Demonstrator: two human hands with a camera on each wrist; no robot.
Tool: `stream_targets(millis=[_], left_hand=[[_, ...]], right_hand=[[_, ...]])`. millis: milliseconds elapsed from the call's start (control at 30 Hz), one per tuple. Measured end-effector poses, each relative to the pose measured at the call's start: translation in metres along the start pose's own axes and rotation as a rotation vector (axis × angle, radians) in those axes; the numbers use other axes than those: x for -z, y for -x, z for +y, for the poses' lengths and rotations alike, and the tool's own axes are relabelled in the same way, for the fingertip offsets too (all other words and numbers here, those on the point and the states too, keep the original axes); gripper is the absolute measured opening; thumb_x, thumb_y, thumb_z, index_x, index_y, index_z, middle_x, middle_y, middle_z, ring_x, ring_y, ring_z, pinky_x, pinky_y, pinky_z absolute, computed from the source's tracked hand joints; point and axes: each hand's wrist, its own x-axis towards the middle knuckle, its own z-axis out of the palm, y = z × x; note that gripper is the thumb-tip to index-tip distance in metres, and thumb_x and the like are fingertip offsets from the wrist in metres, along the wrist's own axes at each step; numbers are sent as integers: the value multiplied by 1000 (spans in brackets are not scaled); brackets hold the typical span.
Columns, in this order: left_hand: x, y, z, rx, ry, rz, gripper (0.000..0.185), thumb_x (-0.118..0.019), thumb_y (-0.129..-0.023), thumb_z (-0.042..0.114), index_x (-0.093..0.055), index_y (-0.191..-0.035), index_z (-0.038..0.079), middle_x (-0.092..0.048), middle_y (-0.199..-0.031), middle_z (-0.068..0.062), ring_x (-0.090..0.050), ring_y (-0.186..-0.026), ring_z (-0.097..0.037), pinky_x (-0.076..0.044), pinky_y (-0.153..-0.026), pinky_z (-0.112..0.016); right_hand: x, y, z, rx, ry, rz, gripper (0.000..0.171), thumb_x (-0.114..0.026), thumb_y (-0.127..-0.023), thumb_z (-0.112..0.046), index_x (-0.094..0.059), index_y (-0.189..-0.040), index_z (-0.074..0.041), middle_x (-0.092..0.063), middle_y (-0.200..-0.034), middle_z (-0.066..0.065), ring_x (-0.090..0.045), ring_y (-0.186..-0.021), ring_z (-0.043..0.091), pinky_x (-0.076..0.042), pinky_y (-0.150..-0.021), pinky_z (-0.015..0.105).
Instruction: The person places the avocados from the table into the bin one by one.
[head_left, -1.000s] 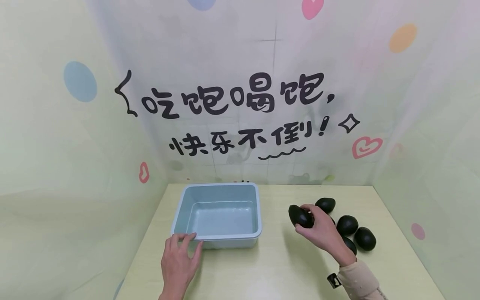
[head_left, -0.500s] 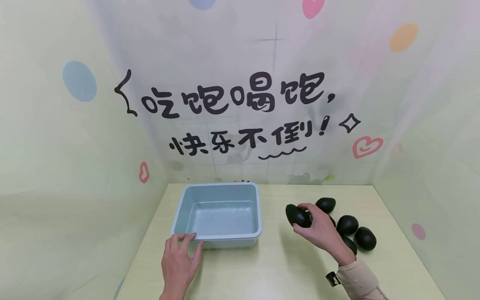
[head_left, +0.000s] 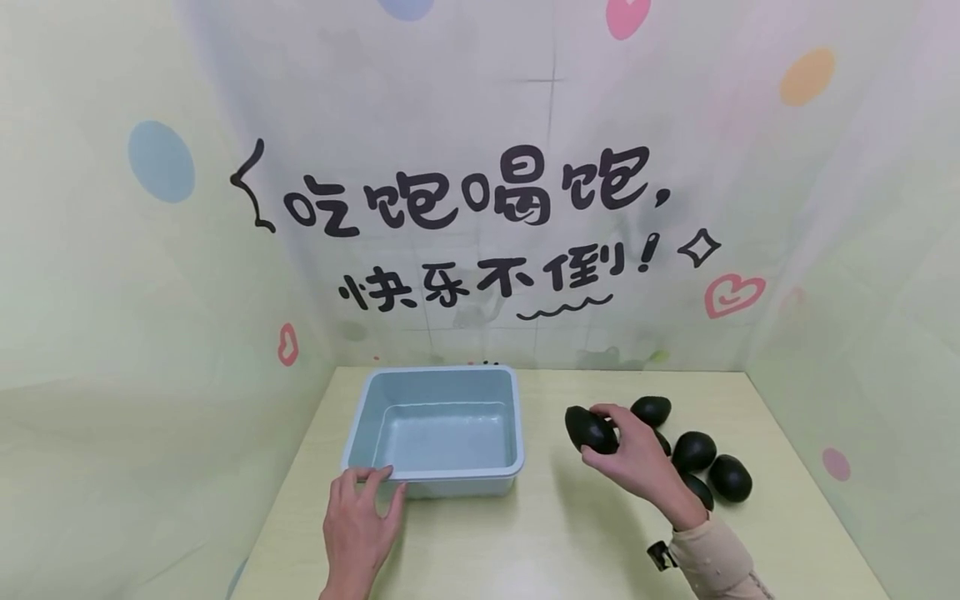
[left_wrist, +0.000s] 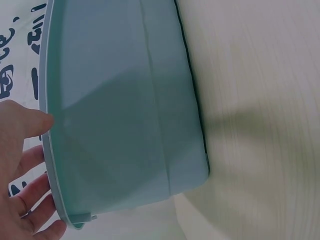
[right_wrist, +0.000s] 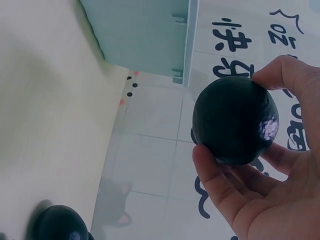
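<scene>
fingers of the right hand (head_left: 637, 454) curl round a dark avocado (head_left: 588, 429), lifted clear of the table (head_left: 555, 533); in the right wrist view the fruit (right_wrist: 235, 126) sits between thumb and fingertips with the palm open beneath it. that avocado hangs at about 3 o'clock from the blue tub (head_left: 360, 433), with a bare strip of tabletop between it and the tub's right wall. behind the wrist, toward 4 o'clock from the tub, the other avocados (head_left: 693, 450) lie bunched close together, one partly hidden by the hand, well short of the table's right edge. the left hand (head_left: 358, 525) rests at the tub's near-left corner, about 7 o'clock on its rim, fingers lightly bent, fingertips on the lip and thumb against the front wall; the left wrist view shows those fingers (left_wrist: 22, 127) along the rim (left_wrist: 50, 165) without wrapping it tightly. the tub sits near the table's left edge, its back wall close to the backdrop (head_left: 480, 225). open tabletop runs along the near side between the two hands, and the tub's inside shows nothing in it.
</scene>
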Motion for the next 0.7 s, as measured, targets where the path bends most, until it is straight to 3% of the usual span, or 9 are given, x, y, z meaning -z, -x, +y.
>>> stream_targets(millis=[700], left_hand=[[0, 1, 2, -1, 2, 4, 32, -92, -77, 23, -80, -103, 8, -65, -102, -14, -63, -99, -41, -56, -65, -52]], right_hand=[[-8, -13, -14, 61, -18, 23, 56, -82, -87, -22, -65, -138, -8, -70, -134, 11, -68, -114, 27, -57, -91, 46]])
